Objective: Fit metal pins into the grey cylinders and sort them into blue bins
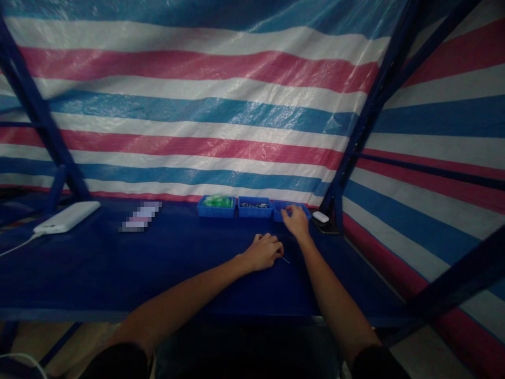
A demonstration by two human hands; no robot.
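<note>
My left hand [263, 252] rests low over the blue table, its fingers closed. A thin, light-coloured rod [286, 260], like a piece of wire or a pin, sticks out from the fingertips to the right. Farther forward, my right hand [296, 220] dips its fingers into the rightmost blue bin [303, 207]. Thumb and fingers are bent together there; what they pinch, if anything, is too small to make out. Beside that bin stands a middle blue bin [255, 212] with small metallic parts [254, 206]. The left blue bin [216, 211] holds green plastic-looking pieces [218, 201].
A white earbud-like case [320, 216] lies on a dark flat phone-like object [327, 227] right of the bins. To the left are a white power bank [68, 217] with a cable and a blurred-out item [141, 216]. Blue metal posts [357, 123] and striped sheeting [205, 121] enclose the table.
</note>
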